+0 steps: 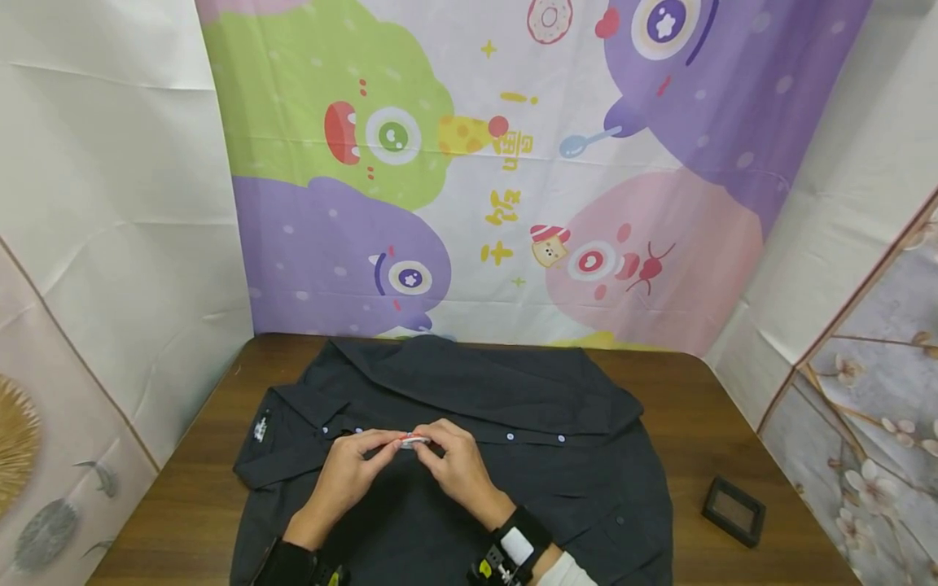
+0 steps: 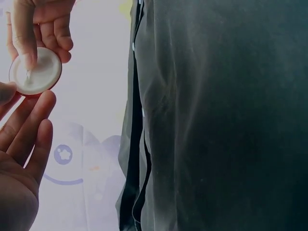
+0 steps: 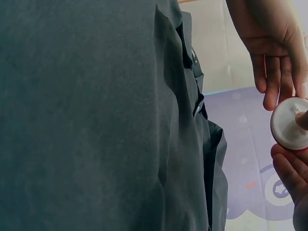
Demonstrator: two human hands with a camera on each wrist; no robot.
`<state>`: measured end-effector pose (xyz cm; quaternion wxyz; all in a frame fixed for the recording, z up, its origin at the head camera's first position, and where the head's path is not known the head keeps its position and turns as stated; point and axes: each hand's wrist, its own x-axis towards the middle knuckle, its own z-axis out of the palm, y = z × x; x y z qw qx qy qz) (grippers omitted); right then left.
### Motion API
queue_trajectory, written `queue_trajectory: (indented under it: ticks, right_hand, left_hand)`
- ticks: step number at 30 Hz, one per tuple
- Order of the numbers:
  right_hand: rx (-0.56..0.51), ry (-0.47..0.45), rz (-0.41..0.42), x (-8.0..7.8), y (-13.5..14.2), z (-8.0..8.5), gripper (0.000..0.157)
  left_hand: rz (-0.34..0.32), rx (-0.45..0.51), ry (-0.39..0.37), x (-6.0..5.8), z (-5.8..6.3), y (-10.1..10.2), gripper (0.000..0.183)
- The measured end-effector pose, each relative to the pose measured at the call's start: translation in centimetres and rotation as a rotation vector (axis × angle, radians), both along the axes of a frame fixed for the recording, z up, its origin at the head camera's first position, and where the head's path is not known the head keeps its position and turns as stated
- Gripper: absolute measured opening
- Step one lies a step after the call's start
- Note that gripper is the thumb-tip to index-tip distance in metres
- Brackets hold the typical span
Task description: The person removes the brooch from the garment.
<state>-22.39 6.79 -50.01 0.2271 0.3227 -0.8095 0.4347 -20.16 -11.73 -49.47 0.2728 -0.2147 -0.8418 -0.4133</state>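
A round pin badge (image 1: 414, 441) with a white back and red rim is held between both hands, above the dark shirt. My left hand (image 1: 350, 472) pinches it at one edge, thumb against fingers. My right hand (image 1: 458, 468) grips the opposite side. In the left wrist view the badge (image 2: 36, 71) faces the camera with its back, and a thumb of my right hand (image 2: 48, 24) presses on the pin there. The right wrist view shows part of the badge (image 3: 288, 122) at its right edge. The dark shirt (image 1: 528, 480) lies spread below the hands, light buttons along its front.
The shirt covers much of the brown wooden table (image 1: 198, 488). On the right of the table lies a small black rectangular frame (image 1: 734, 511). Behind the table hangs a cartoon-printed cloth (image 1: 476, 301), with pale cloth walls on both sides.
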Motion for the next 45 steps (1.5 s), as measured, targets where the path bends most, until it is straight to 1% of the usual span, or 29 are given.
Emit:
queue_trajectory:
  ticks: [4,8,22,29,36,40,45]
  right_hand:
    - [-0.021,0.005,0.007,-0.06,0.05,-0.21,0.008]
    - [-0.029,0.030,0.018,-0.23,0.07,-0.32,0.009]
    - [-0.032,0.004,0.047,-0.36,0.35,-0.29,0.007]
    - [-0.017,-0.028,0.051,-0.47,0.55,-0.16,0.009]
    - [-0.019,-0.024,0.064,-0.44,0.56,-0.10,0.011]
    - [-0.016,-0.036,0.066,-0.40,0.56,-0.05,0.012]
    - [-0.015,-0.047,0.069,-0.36,0.60,0.17,0.011]
  left_hand:
    - [0.003,0.004,0.004,-0.01,-0.25,0.14,0.015]
    - [0.007,0.006,0.006,-0.04,-0.32,0.19,0.015]
    - [0.016,-0.007,-0.004,-0.01,-0.07,0.39,0.014]
    - [0.033,-0.028,-0.035,-0.02,-0.05,0.49,0.013]
    - [0.052,-0.034,-0.081,0.03,-0.04,0.44,0.012]
    - [0.052,-0.029,-0.114,0.04,0.03,0.41,0.011]
    - [0.049,-0.018,-0.135,0.01,0.12,0.40,0.011]
